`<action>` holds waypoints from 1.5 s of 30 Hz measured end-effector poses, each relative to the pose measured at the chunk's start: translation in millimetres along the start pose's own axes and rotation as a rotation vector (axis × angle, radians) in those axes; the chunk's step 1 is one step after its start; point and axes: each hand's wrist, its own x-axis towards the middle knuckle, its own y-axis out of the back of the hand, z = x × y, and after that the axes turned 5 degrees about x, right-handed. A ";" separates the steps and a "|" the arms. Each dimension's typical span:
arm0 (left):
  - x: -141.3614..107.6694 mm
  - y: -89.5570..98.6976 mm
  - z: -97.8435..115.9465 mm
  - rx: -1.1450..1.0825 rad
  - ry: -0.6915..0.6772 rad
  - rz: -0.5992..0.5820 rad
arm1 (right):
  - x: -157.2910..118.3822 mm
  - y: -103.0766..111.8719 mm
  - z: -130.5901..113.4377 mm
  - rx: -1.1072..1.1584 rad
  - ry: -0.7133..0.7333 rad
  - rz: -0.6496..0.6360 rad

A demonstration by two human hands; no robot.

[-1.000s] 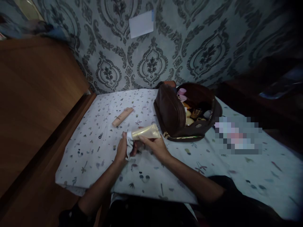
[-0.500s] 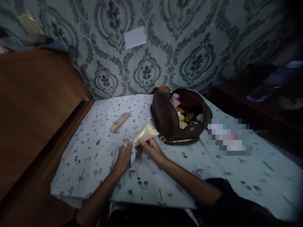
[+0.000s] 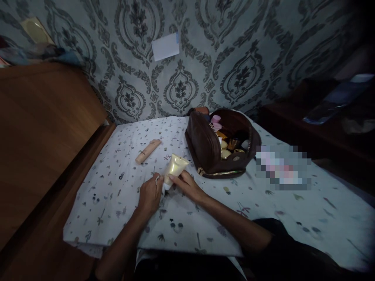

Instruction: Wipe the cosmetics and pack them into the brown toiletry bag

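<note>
A pale yellow squeeze tube [image 3: 175, 164] is gripped near its white cap end by my right hand [image 3: 187, 185], thumb on its front. Its flat crimped end points up and to the right. My left hand [image 3: 150, 191] is closed on a thin white wipe [image 3: 157, 180], mostly hidden by the fingers, and presses against the tube's lower end. Beyond my hands, a peach-coloured tube [image 3: 148, 151] lies on the patterned sheet [image 3: 117, 195]. To the right of the tube stands an open brown cosmetic bag [image 3: 203, 142] with several bottles and jars inside.
A blurred-out item [image 3: 283, 168] lies on the sheet right of the bag. A wooden cabinet [image 3: 43, 128] borders the left side. On the dark surface at right rests a clear plastic bottle [image 3: 336, 99]. The patterned wall [image 3: 181, 89] rises behind.
The yellow tube has turned more upright and its lower end has shifted slightly down. The hanging part of the wipe is now largely tucked behind my left hand.
</note>
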 end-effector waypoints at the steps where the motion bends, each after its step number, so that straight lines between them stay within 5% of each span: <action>1: -0.1 0.4 0.8 -0.030 -0.004 -0.001 | 0.6 0.1 -0.5 0.016 -0.012 -0.023; 12: -3.4 -1.3 9.8 -0.325 -0.077 0.017 | 1.7 5.0 -7.7 -0.115 -0.023 -0.148; 19: 9.4 3.6 10.3 -0.547 0.040 0.247 | -5.9 0.4 -15.3 -0.358 0.015 -0.361; 26: 16.3 6.1 12.1 -0.594 0.155 0.351 | -9.0 -4.5 -14.9 -0.336 0.063 -0.397; 34: 10.0 10.1 23.1 -0.572 0.047 0.139 | -11.3 1.0 -26.0 -0.247 0.145 -0.276; 40: 16.2 8.4 55.7 -0.565 -0.066 0.067 | -22.2 32.8 -68.6 -0.209 0.209 -0.205; 45: 30.8 8.1 85.5 -0.488 -0.226 -0.018 | -38.2 67.4 -103.9 -0.040 0.123 -0.070</action>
